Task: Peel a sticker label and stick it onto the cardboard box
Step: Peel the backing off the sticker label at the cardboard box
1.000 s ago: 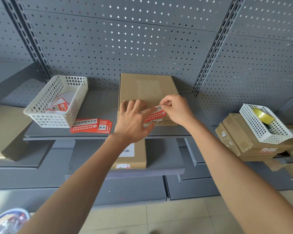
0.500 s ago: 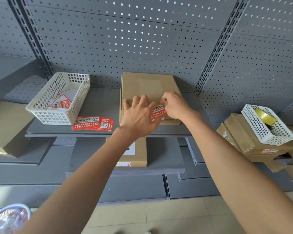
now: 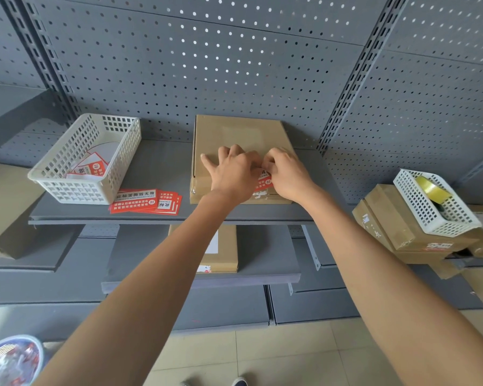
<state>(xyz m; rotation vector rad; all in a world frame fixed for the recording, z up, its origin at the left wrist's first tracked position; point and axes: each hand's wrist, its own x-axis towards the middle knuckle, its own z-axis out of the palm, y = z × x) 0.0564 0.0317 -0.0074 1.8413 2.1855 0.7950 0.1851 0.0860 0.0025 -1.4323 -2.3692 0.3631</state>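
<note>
Since a second ago the red sticker label [image 3: 263,179] has come down from the air onto the near end of the cardboard box [image 3: 237,135], and both hands have moved forward over it. Only a strip of the label shows between the hands, lying at the box's front edge, likely so that it bridges the taped seam there. The right hand [image 3: 286,174] pinches the label's far corner between thumb and fingers, apparently to steer where it lands. The left hand [image 3: 232,171] lies flat with fingers spread wide on the box top, gripping nothing; it seems to press the label's left part down and keep the box from sliding. The box sits on the grey shelf [image 3: 162,174], back against the perforated wall. To its left a fan of spare red labels [image 3: 145,200] lies within reach, beside a white basket [image 3: 87,160] that holds what look like used backings.
</note>
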